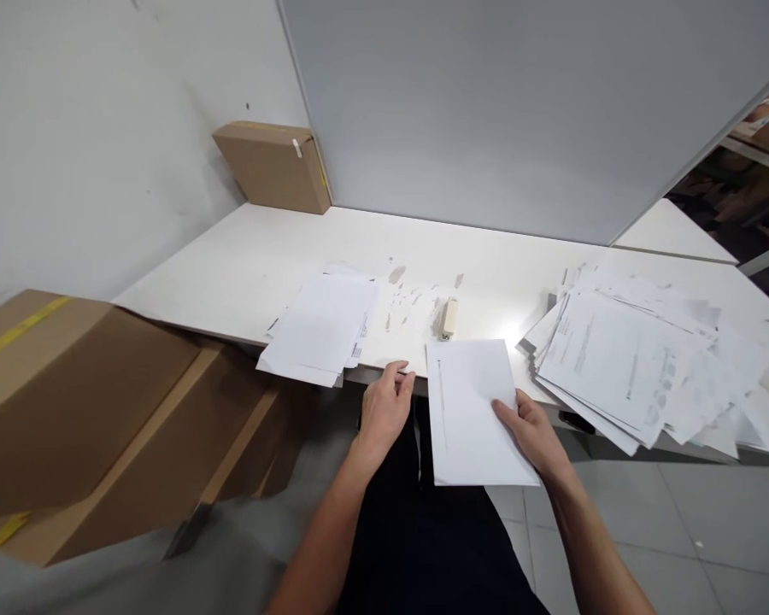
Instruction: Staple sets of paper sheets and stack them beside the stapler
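Note:
My right hand (531, 427) grips a stack of white paper sheets (471, 418) by its right edge, thumb on top. The stack is held over my lap, its far end reaching over the table's front edge. Left of it is my left hand (388, 406), loosely curled at the table edge with fingers apart and nothing visible in it. Just beyond the held sheets lies a small cream-coloured stapler (449, 319). A pile of white papers (326, 325) rests to the left, overhanging the edge slightly.
On the right, a spread-out heap of printed papers (628, 359) covers part of the white table (231, 265). A cardboard box (272, 166) stands at the back left corner. Large cardboard boxes (83, 410) stand left of the table, and a grey panel (474, 111) rises behind it.

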A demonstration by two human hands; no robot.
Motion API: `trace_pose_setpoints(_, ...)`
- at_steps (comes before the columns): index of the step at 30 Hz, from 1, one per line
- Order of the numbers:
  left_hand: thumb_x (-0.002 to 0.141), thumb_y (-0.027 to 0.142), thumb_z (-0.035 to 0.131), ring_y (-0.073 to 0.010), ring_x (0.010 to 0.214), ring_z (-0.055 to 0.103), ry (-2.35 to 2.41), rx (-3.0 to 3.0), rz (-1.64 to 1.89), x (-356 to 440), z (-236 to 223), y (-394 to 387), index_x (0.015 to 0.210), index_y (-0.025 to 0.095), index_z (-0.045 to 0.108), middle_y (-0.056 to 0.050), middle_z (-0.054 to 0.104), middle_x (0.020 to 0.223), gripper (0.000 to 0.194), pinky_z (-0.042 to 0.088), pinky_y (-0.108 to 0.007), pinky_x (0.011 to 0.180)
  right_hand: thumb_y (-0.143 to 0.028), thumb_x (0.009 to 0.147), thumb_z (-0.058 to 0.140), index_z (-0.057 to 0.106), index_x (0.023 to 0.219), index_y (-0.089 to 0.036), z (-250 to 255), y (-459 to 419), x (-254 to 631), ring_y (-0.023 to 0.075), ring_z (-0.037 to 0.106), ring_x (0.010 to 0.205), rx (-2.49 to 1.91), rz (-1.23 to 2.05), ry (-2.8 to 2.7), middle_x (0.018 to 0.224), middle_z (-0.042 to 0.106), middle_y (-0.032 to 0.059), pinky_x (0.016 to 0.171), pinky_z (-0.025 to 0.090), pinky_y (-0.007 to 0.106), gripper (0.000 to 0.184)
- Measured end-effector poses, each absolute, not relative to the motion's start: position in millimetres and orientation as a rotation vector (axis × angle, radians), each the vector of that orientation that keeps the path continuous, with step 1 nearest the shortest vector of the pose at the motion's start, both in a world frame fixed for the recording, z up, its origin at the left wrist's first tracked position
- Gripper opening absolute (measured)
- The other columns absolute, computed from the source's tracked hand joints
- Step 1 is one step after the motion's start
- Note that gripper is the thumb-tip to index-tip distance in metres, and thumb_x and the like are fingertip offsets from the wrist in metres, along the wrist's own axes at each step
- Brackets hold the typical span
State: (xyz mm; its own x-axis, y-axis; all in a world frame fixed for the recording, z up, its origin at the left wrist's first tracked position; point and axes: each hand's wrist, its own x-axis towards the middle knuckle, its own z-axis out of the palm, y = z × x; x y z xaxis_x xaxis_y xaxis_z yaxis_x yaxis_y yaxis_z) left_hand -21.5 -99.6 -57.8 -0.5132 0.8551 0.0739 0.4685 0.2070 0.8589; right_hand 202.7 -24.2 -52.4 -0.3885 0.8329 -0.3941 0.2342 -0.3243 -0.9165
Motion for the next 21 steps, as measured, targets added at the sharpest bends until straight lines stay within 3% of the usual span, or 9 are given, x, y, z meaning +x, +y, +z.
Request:
trace_pose_setpoints(6,0.091,0.024,0.04,-0.0207,0.09,0.06,2.158,1.74,1.36,-25.0,-64.4,-73.4,0.101,0.019,0.063,-0.008,0.068,0.095,0.026,0.047,-0.036,0.083,-0.042,0.075,0.066,0.057,0.111,-0.022,-53.9,-33.8,212.0,0.0215,0.068,0.075,-1.379,1.899,-1.215,0.095,0.072,0.0041,0.066,0.052,0.031,0.042)
trace_pose_setpoints(14,0.091,0.017,0.032,-0.02,0.1,0.055,1.929,1.876,1.373,-26.9,-72.2,-27.7,0.117,0.016,0.055,-0.009,0.063,0.105,0.035,0.045,-0.036,0.089,-0.044,0.072,0.067,0.06,0.11,-0.019,-50.9,-26.9,207.1,0.0221,0.068,0.071,-1.419,1.796,-1.188,0.093,0.073,0.0056,0.062,0.053,0.031,0.046)
trace_pose_setpoints(21,0.089,0.011,0.027,-0.0213,0.098,0.051,1.952,1.891,1.209,-25.3,-71.9,-25.2,0.136,0.024,0.041,-0.008,0.059,0.106,0.051,0.043,-0.036,0.087,-0.042,0.073,0.067,0.058,0.112,-0.019,-51.0,-21.9,201.6,0.0224,0.069,0.073,-1.428,1.773,-1.182,0.094,0.073,0.006,0.063,0.054,0.031,0.047)
